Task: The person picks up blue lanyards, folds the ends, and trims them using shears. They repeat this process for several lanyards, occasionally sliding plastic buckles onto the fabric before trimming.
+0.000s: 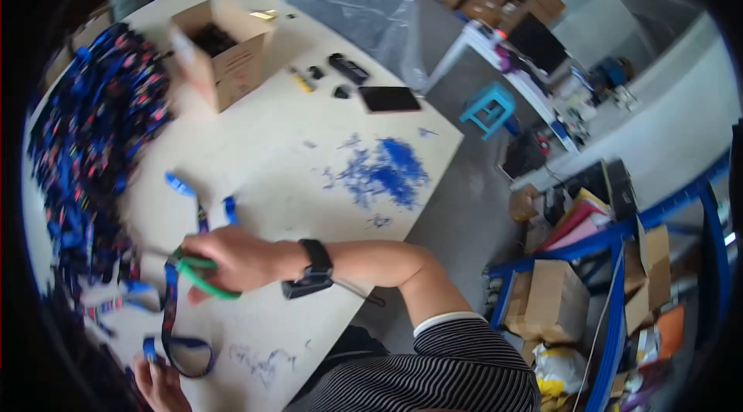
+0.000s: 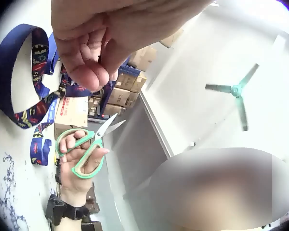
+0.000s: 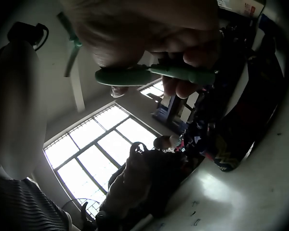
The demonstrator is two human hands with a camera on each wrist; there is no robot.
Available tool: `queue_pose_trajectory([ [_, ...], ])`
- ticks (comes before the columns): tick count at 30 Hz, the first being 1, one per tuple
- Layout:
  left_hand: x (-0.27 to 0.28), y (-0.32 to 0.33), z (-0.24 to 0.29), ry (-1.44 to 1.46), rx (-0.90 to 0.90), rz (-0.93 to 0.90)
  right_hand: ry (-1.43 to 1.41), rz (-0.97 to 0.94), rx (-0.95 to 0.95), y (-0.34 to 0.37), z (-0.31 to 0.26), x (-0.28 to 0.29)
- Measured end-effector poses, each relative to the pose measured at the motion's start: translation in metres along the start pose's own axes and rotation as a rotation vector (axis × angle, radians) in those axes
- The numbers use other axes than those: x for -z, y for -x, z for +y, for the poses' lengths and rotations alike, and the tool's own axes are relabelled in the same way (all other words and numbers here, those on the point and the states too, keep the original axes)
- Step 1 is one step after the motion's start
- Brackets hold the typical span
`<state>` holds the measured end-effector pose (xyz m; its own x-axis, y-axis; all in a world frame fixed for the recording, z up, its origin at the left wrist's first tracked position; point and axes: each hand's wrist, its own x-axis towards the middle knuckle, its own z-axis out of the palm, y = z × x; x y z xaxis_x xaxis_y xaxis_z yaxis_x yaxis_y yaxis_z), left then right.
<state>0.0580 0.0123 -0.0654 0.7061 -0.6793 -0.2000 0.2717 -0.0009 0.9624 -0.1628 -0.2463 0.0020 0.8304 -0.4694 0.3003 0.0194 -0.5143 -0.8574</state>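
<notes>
In the head view my left hand (image 1: pixel 161 387) is at the table's near left edge, pinching one end of a blue printed lanyard (image 1: pixel 168 315). The lanyard loops up from those fingers, its dark blue strap (image 2: pixel 1 72) large in the left wrist view. My right hand (image 1: pixel 240 259) grips green-handled scissors (image 1: pixel 207 282) beside the strap's upper part. Thumb and fingers pass through the handle loops, and the blades (image 2: pixel 106 126) stand apart in the left wrist view. Farther up the table lies a bright blue lanyard end (image 1: pixel 179 184).
A big heap of lanyards (image 1: pixel 101 141) covers the table's left side. Beyond it stands an open cardboard box (image 1: pixel 241 75) with dark pieces inside. Blue scraps (image 1: pixel 396 168) lie at the right, below a dark flat phone-like object (image 1: pixel 391 99). A blue stool (image 1: pixel 489 108) stands on the floor.
</notes>
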Motion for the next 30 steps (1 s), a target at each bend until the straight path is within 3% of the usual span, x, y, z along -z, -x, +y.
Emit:
queue_pose_trajectory([
  [1, -0.013, 0.008, 0.015, 0.101, 0.062, -0.111, 0.0, -0.04, -0.007, 0.0, 0.0, -0.001],
  [2, -0.029, 0.015, 0.024, 0.05, 0.114, -0.016, 0.004, -0.042, 0.081, -0.001, 0.006, -0.004],
  [3, -0.024, 0.013, 0.017, 0.081, 0.058, -0.13, -0.214, -0.122, 0.004, 0.001, 0.02, -0.013],
  [4, -0.041, 0.02, 0.024, 0.093, 0.039, -0.044, -0.292, -0.209, -0.027, 0.003, 0.015, -0.011],
  [6, -0.052, 0.025, 0.04, 0.169, 0.047, -0.202, -1.136, -0.336, -0.521, 0.003, 0.002, -0.011],
  [7, -0.048, 0.023, 0.037, 0.156, 0.056, -0.217, -0.886, -0.42, -0.501, 0.002, -0.002, -0.011],
  [8, -0.047, 0.025, 0.041, 0.202, 0.081, -0.255, -0.666, -0.464, -0.277, 0.004, -0.023, -0.01],
  [17, -0.044, 0.031, 0.047, 0.188, 0.004, -0.42, -0.593, -0.92, -0.519, 0.013, -0.049, -0.028],
  [30, -0.044, 0.03, 0.041, 0.303, 0.035, -0.492, -0.651, -0.996, -0.582, 0.017, -0.028, -0.034],
])
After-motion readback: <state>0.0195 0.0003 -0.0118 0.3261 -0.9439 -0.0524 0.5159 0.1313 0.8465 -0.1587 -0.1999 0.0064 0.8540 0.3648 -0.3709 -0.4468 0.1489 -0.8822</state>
